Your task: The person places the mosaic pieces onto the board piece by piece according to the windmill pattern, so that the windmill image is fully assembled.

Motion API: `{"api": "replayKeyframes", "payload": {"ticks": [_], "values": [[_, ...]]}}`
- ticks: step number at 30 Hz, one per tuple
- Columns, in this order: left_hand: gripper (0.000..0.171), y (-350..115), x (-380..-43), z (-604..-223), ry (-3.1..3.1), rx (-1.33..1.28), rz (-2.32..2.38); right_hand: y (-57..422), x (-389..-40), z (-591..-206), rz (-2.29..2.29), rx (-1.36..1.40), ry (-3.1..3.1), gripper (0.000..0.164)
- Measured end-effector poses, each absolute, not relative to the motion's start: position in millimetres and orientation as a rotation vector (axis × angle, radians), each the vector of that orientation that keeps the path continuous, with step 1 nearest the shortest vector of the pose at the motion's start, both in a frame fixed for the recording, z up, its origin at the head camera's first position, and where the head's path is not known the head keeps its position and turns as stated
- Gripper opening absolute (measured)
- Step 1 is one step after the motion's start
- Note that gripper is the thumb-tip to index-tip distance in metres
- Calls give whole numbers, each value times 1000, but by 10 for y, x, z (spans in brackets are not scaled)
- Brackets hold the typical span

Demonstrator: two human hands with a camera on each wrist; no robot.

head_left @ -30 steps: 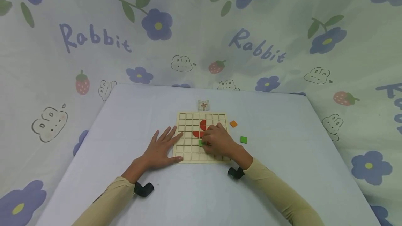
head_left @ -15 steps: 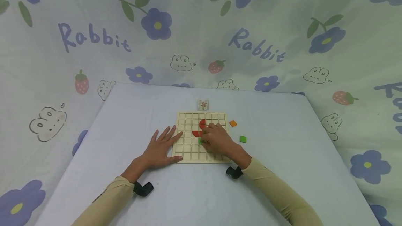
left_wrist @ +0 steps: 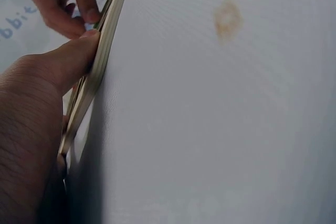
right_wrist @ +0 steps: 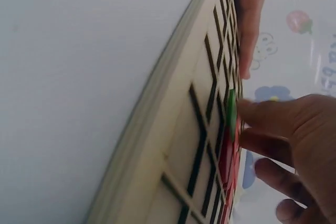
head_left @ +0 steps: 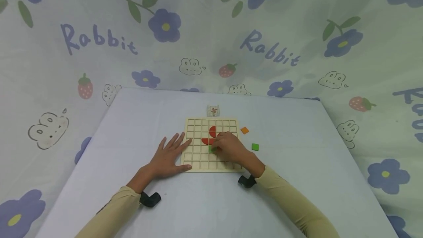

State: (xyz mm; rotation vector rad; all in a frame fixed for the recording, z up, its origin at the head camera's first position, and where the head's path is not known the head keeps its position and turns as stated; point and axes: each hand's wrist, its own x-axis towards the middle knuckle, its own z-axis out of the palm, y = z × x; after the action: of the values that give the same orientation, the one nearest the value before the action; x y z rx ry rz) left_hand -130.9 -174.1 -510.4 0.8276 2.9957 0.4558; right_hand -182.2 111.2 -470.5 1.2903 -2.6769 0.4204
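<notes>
A pale wooden grid board (head_left: 196, 157) lies on the table. My left hand (head_left: 168, 157) rests spread on its left edge, and in the left wrist view the thumb (left_wrist: 73, 59) presses on the border. Over the middle of the board, my right hand (head_left: 229, 148) has curled fingers, thumb and fingertips at a green square tile (head_left: 211, 149). From the right wrist view, the green tile (right_wrist: 231, 111) sits slightly proud of the grid beside red pieces (right_wrist: 227, 158). Two red pieces, one rounded (head_left: 212, 131) and one wedge-like (head_left: 206, 141), lie in the cells; the right hand hides cells beyond.
An orange square tile (head_left: 244, 130) and another green square tile (head_left: 255, 147) lie right of the board. Behind it is a small card (head_left: 213, 111) with a gridded pinwheel-like picture. Black wrist devices (head_left: 150, 199) are strapped below both wrists. A patterned cloth (head_left: 208, 47) hangs behind the table.
The right hand's knuckles have dipped slightly while its fingertips stay at the green tile. The left hand has kept its place on the board.
</notes>
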Motion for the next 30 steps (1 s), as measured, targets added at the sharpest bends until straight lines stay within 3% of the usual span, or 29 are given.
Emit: {"api": "replayKeyframes", "payload": {"ticks": [10, 25, 30], "values": [[94, -1717, -1292, -5152, 2978, 808, 469, 1149, -1824, -4750, 368, 1240, -2764, 27], [95, -1724, -1314, -5128, 3002, 831, 473, 1203, -1812, -4751, 371, 1273, -2843, 33], [95, -1727, -1316, -5107, 3001, 817, 453, 1303, -1832, -4743, 506, 1181, -2841, 28]]}}
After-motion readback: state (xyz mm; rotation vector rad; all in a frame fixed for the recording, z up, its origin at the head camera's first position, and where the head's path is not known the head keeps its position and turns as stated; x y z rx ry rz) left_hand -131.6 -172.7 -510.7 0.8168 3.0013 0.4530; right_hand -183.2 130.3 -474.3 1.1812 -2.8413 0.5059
